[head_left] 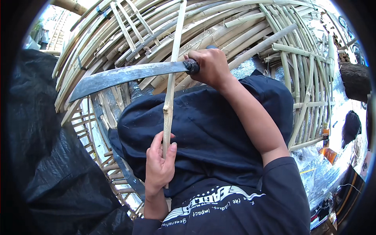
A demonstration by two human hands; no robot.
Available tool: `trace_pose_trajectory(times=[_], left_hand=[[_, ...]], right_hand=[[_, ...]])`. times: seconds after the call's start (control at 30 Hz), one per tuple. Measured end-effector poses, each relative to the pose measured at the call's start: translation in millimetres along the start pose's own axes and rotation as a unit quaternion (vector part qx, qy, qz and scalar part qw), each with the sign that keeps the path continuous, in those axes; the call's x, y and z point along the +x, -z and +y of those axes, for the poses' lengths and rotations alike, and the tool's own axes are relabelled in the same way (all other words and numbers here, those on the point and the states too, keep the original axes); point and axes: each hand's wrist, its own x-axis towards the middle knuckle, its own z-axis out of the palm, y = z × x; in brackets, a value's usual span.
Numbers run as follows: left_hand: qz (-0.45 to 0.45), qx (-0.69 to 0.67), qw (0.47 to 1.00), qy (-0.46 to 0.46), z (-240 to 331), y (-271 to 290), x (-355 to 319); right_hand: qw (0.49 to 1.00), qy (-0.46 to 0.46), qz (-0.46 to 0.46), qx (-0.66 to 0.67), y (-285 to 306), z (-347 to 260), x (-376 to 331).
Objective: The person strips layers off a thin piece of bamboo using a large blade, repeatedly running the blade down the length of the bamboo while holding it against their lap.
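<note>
My left hand (160, 166) is closed around the lower part of a long, pale bamboo strip (169, 96), thumb on one side and fingers on the other. The strip runs away from me over my lap and has a knobby joint a little beyond the hand. In my right hand (209, 66) is the dark handle of a machete (129, 76), gripped in a fist. Its broad, worn grey blade points left and lies across the strip, which passes by the blade close to the handle. Whether the edge touches the strip, I cannot tell.
A large heap of split bamboo strips (223, 39) lies beyond my knees. Bamboo lattice frames (303, 74) stand at the right. Black sheeting (35, 156) hangs at the left beside a ladder-like bamboo frame (117, 176). A small bottle (326, 135) sits on silvery sheeting at the right.
</note>
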Motion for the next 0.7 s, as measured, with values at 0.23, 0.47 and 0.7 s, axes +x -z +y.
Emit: trace_pose_trajectory(times=[0.23,0.47,0.7], left_hand=[[-0.030,-0.022,0.999,0.031,3.7,2.0,-24.6],[-0.024,-0.036,0.999,0.027,-1.1,-1.2,-24.4],[-0.026,0.067,0.997,0.011,-2.4,11.6,-40.4]], right_hand=[[0.990,-0.088,0.076,-0.081,17.1,43.0,19.1],[0.983,-0.095,0.112,0.108,7.2,33.0,14.2],[0.990,-0.114,0.083,-0.022,18.2,50.5,21.7]])
